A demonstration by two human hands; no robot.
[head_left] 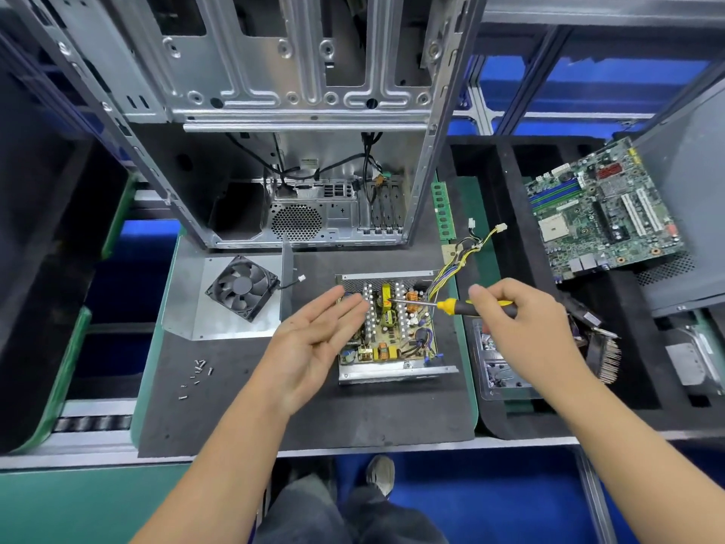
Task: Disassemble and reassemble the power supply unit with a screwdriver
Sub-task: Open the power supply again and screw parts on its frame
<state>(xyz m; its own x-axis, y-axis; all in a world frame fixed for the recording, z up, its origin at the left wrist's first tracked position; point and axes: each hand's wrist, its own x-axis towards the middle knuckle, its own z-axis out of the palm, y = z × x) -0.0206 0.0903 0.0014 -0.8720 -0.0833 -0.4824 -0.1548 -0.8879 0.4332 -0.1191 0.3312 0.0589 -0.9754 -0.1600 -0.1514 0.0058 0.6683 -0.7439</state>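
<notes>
The power supply unit [396, 347] lies open on the black mat, its circuit board, heat sinks and coils exposed. Its wire bundle [463, 255] trails up to the right. The metal cover [235, 308] with a black fan [242, 287] lies to the left. My right hand [521, 327] grips a yellow-and-black screwdriver [455, 305], whose tip points left over the board. My left hand [317, 335] hovers palm up over the unit's left edge, fingers straight, holding nothing. Several loose screws [198, 371] lie on the mat at the lower left.
An empty computer case [306, 111] stands behind the unit. A green memory stick [442, 210] lies beside the case. A motherboard [604, 214] leans in the black foam tray at the right, near a heat sink [606, 355] and a clear plastic box [498, 371].
</notes>
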